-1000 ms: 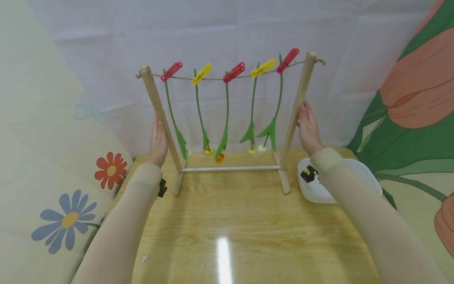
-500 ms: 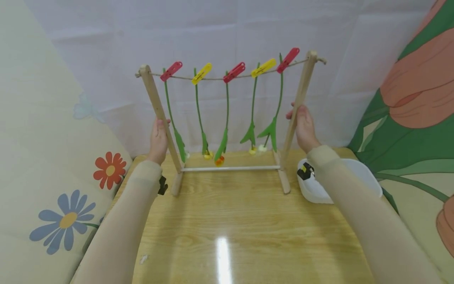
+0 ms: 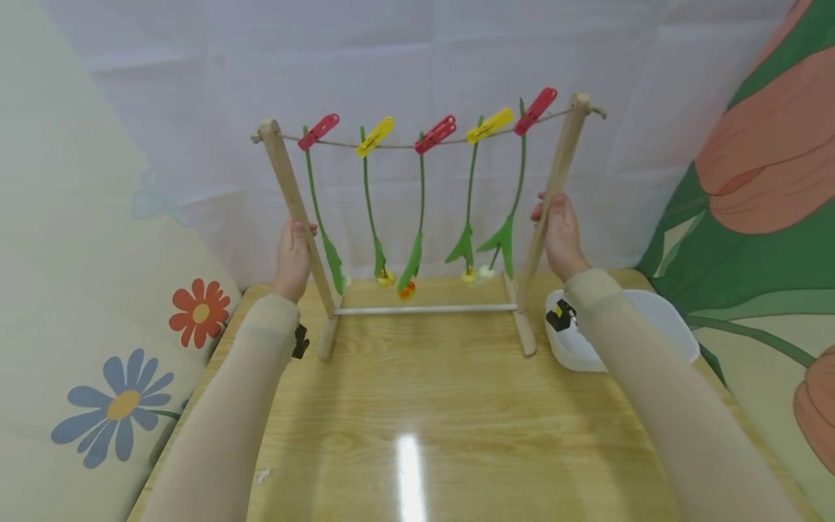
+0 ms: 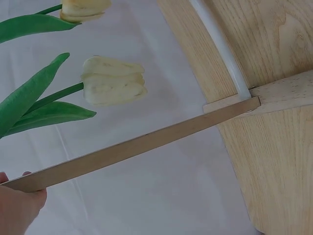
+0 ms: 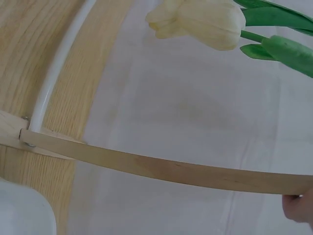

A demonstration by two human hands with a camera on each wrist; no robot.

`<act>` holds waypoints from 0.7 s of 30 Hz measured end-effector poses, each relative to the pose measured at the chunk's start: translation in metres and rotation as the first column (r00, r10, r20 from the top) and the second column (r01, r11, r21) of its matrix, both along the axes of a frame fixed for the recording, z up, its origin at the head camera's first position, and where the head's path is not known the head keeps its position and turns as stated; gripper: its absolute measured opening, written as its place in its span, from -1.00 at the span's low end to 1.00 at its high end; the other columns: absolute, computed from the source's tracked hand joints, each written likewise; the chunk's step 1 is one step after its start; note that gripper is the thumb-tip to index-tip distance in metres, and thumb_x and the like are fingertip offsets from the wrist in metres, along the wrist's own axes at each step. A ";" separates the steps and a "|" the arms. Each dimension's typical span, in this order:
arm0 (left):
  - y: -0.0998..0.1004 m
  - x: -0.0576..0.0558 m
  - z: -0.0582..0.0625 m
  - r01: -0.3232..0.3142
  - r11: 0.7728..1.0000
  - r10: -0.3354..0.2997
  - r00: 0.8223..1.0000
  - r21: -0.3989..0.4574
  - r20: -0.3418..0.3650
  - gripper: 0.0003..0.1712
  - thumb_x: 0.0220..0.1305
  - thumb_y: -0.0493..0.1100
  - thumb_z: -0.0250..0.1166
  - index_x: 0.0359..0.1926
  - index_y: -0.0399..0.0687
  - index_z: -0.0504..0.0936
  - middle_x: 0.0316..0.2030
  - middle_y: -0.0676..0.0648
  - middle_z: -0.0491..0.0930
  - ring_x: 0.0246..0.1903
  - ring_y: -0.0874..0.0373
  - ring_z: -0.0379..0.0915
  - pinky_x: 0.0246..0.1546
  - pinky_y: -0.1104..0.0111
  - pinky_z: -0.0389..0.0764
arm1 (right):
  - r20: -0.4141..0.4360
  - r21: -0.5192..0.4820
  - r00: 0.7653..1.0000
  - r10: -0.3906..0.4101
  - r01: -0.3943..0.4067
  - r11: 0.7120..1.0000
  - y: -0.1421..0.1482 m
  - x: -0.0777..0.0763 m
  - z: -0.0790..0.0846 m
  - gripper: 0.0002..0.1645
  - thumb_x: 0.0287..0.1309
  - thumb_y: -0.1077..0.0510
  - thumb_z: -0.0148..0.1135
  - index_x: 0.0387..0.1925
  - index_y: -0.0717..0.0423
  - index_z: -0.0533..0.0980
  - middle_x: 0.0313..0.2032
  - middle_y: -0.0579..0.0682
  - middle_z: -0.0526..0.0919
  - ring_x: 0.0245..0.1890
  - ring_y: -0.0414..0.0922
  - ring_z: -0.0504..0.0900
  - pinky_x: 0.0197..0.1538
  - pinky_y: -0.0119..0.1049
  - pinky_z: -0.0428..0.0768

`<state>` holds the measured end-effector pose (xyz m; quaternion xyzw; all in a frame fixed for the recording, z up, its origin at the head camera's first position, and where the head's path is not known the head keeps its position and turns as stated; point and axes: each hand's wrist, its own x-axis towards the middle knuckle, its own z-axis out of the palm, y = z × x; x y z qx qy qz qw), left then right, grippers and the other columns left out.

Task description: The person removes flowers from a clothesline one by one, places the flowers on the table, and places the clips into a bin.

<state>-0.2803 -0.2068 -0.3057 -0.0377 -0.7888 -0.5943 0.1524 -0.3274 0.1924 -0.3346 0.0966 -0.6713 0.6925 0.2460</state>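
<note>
Gripping the rack posts, L hand & R hand are prob. steadying them. Next move's likely needing even pressure.

— "Three slim red plastic clothespins?"
— "Yes, alternating with two yellow plastic clothespins. The long green-stemmed tulips have white, yellow and orange-red blooms."
— "And the tall pale-tan wooden rack?"
— "Its long, round crossbar is white."

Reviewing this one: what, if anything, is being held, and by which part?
A wooden rack: the left grip holds its left post, the right grip its right post, both partway up.
</note>
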 end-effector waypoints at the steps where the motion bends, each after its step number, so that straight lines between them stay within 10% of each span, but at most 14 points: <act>1: -0.002 -0.004 -0.003 -0.003 1.000 0.003 1.000 0.005 -0.001 -0.41 0.56 -0.01 -0.43 0.27 -0.38 0.20 0.19 -0.43 0.29 0.26 -0.20 0.18 0.32 0.04 0.24 | 0.000 0.004 1.000 0.002 -0.002 1.000 0.000 0.000 0.000 -0.60 0.51 0.00 -0.42 -0.09 0.06 0.37 -0.47 -0.17 0.44 -0.36 -0.24 0.37 -0.14 -0.34 0.36; 7: -0.012 -0.028 -0.023 -0.032 0.999 0.032 0.999 0.001 -0.025 -0.34 0.51 0.14 -0.40 0.23 -0.30 0.24 0.15 -0.31 0.34 0.24 -0.12 0.23 0.31 0.08 0.27 | -0.003 0.024 1.000 0.005 -0.005 1.000 0.000 -0.003 0.000 -0.58 0.51 -0.03 -0.43 -0.08 0.05 0.36 -0.43 -0.14 0.42 -0.34 -0.22 0.35 -0.12 -0.32 0.35; 21: -0.013 -0.033 -0.029 -0.039 0.999 0.038 0.997 -0.010 -0.062 -0.35 0.49 0.18 -0.40 0.15 -0.27 0.29 0.09 -0.31 0.36 0.19 -0.18 0.26 0.28 0.05 0.29 | -0.015 0.010 0.999 -0.032 0.032 0.999 -0.001 -0.006 -0.002 -0.62 0.51 0.00 -0.42 -0.14 -0.01 0.38 -0.50 -0.20 0.43 -0.38 -0.24 0.36 -0.14 -0.32 0.34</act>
